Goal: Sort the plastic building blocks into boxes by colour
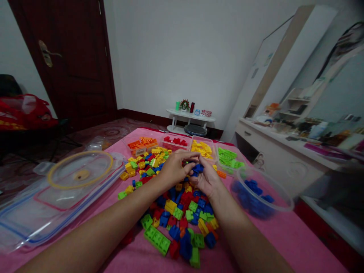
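Over a heap of mixed toy building blocks (170, 204), my two hands meet. My right hand (209, 178) is cupped with its palm up and holds blue building blocks (196, 170). Fingers of my left hand (176, 168) reach into that palm and close on the blue blocks; how many each hand grips is hidden. To the right stands a round clear tub (280, 206) with blue blocks inside. Behind my hands are clear boxes of sorted blocks: orange ones (142, 143), red ones (175, 141), yellow ones (202, 148) and green ones (229, 157).
Clear plastic lids (68, 197), one with a yellow ring, lie stacked at the left of the pink cloth (227, 246). A dressing table (273, 144) holding small items stands on the right. A low white shelf (178, 112) is by the far wall.
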Demonstrator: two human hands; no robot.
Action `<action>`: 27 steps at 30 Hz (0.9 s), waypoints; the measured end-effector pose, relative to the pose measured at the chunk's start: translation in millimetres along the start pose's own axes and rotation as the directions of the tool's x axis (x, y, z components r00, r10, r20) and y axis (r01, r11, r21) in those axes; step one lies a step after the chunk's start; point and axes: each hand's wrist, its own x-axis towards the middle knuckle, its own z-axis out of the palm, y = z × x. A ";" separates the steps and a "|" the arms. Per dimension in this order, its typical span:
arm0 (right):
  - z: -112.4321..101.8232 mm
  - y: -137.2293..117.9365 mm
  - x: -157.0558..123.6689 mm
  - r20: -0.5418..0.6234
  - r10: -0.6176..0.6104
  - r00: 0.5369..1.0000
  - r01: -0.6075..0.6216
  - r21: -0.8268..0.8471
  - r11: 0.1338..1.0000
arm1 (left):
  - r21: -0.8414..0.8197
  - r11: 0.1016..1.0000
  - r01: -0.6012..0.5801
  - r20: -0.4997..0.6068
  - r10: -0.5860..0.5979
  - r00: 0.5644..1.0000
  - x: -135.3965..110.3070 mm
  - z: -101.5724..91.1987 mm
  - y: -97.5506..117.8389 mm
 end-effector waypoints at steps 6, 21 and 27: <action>-9.5 -44.7 -14.0 -0.154 -0.222 0.963 0.217 -0.049 0.975 | 0.033 0.999 -0.011 -0.026 0.011 1.000 -0.3 -3.7 8.8; -90.2 -114.8 -44.8 -0.122 -0.605 0.787 -0.308 -0.927 -0.214 | 0.036 0.956 -0.291 0.672 0.192 0.715 -24.9 14.9 21.6; -41.1 -86.8 -47.7 0.090 -0.059 0.994 0.086 -0.994 -0.067 | 0.303 0.927 -0.220 0.537 0.025 0.843 -17.8 12.3 3.3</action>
